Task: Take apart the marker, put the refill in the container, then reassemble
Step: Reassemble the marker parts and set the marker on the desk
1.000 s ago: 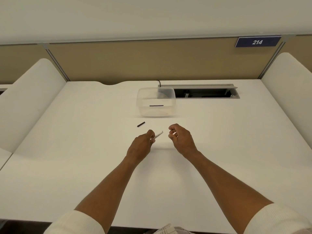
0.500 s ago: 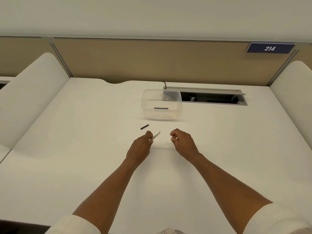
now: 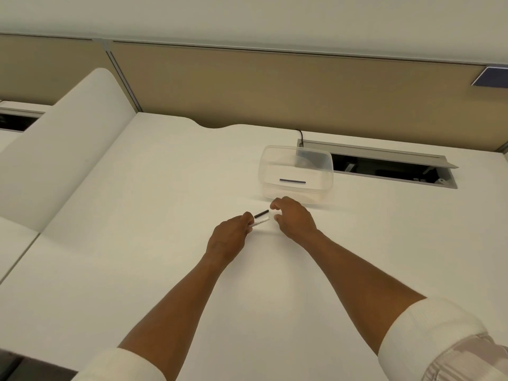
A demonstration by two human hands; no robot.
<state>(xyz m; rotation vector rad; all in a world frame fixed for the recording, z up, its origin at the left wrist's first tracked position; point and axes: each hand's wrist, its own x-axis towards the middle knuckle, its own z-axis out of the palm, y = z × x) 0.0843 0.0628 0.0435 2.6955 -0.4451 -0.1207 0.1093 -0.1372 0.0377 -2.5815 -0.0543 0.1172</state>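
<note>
Pinching the white marker barrel (image 3: pixel 260 221), the left hand (image 3: pixel 229 237) angles it toward the right hand (image 3: pixel 294 217), whose curled fingers hover by the black cap (image 3: pixel 261 213); whether they grip anything, I cannot tell.

White marker barrel (image 3: pixel 261 221) tilted at centre frame, black cap (image 3: pixel 261 213) just above it, dark refill (image 3: pixel 292 180) flat inside clear container (image 3: pixel 297 174).
</note>
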